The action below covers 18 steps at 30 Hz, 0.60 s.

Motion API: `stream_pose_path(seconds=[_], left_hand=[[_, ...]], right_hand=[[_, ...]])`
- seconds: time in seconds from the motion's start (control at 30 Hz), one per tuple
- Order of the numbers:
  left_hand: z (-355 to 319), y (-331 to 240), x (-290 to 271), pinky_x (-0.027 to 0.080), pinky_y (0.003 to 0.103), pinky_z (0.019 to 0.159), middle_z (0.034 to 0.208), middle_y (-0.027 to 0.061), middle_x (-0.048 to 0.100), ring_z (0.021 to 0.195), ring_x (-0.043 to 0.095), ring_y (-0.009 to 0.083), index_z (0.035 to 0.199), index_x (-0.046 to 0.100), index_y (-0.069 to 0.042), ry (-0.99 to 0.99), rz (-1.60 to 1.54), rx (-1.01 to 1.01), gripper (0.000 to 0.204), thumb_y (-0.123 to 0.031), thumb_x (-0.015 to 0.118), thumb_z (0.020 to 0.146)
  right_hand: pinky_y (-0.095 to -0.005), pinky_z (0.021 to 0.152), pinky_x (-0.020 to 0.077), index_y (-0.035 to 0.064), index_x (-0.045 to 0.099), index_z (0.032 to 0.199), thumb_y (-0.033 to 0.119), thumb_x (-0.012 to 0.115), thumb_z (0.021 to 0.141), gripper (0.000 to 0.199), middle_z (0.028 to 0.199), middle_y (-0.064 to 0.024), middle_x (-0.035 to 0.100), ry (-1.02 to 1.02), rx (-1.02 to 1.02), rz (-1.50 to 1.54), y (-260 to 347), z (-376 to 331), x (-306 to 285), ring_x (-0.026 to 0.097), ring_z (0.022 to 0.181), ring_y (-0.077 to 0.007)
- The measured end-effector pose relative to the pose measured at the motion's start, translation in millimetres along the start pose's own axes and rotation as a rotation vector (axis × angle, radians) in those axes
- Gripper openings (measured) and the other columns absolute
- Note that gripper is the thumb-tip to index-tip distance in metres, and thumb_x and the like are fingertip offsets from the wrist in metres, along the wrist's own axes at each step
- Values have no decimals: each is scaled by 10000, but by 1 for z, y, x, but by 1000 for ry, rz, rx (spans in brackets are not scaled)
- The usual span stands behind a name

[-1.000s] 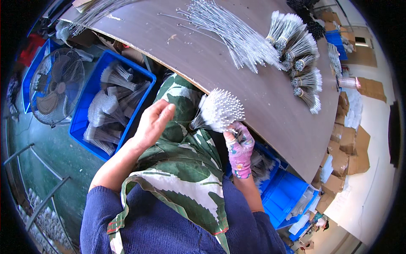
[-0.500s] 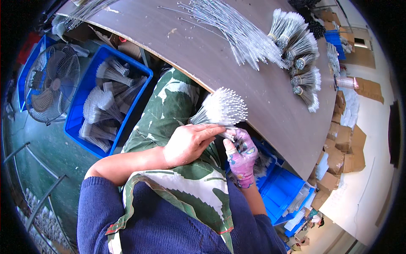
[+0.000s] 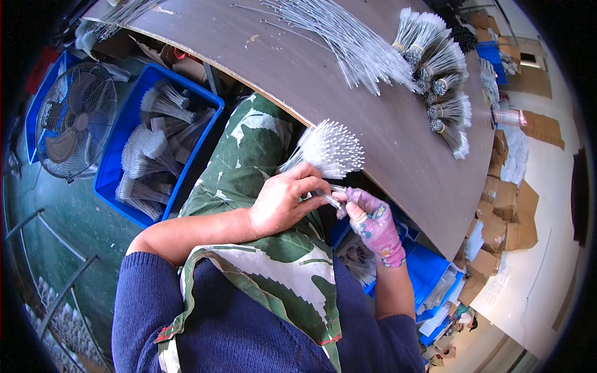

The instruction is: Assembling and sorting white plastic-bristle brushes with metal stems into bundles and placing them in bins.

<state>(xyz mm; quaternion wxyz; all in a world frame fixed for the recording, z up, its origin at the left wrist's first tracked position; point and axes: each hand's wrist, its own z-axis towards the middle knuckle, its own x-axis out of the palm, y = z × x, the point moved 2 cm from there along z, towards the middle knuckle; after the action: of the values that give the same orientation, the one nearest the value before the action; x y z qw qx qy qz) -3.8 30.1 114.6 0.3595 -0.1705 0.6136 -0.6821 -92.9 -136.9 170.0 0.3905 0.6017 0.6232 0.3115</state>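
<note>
A bundle of thin wire brushes (image 3: 333,149) with white bristly heads fans out over my lap, beside the table edge. My bare left hand (image 3: 287,200) is closed around the lower part of this bundle, its fingers curled. My right hand (image 3: 377,227), in a pink patterned glove with bare fingertips, is closed in a pinch right next to the left fingertips. Thin whitish pieces (image 3: 337,198) show between the two hands; their exact kind is too small to tell.
On the brown table (image 3: 398,137) lie loose looped wire brushes (image 3: 348,43) and several tied brush bundles (image 3: 444,81). Left stand a blue bin (image 3: 106,180) of brush bundles and a fan (image 3: 78,121). Another blue bin (image 3: 416,280) is under the table at right.
My right hand has shifted slightly right, its forearm swinging outward. My left fingers have curled from a flatter pose, and whitish pieces now show between the hands.
</note>
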Motion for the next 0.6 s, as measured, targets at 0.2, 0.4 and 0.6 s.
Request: stream_pose_path(seconds=[0.2, 0.4, 0.6], left_hand=[[-1, 1, 2, 498, 316, 691, 951, 68, 598, 809, 611, 234, 933, 587, -68, 129, -51, -114, 142, -85, 629, 799], [1, 10, 9, 493, 322, 698, 927, 78, 601, 814, 617, 230, 957, 570, -72, 211, -241, -127, 147, -131, 606, 828], [2, 19, 13, 477, 282, 757, 934, 67, 576, 904, 562, 154, 1013, 545, -25, 251, -348, -56, 141, -103, 539, 896]], right_hand=[[-242, 666, 441, 3, 579, 1015, 164, 484, 931, 205, 922, -53, 613, 19, 6, 49, 6, 10, -3, 546, 723, -93], [-227, 631, 421, 10, 596, 980, 271, 501, 928, 283, 803, -17, 563, 158, 263, 137, 21, 7, -21, 502, 673, -71], [-239, 741, 444, 7, 628, 949, 57, 689, 774, 192, 820, -2, 588, 144, 116, -87, 24, 8, -15, 538, 796, -81]])
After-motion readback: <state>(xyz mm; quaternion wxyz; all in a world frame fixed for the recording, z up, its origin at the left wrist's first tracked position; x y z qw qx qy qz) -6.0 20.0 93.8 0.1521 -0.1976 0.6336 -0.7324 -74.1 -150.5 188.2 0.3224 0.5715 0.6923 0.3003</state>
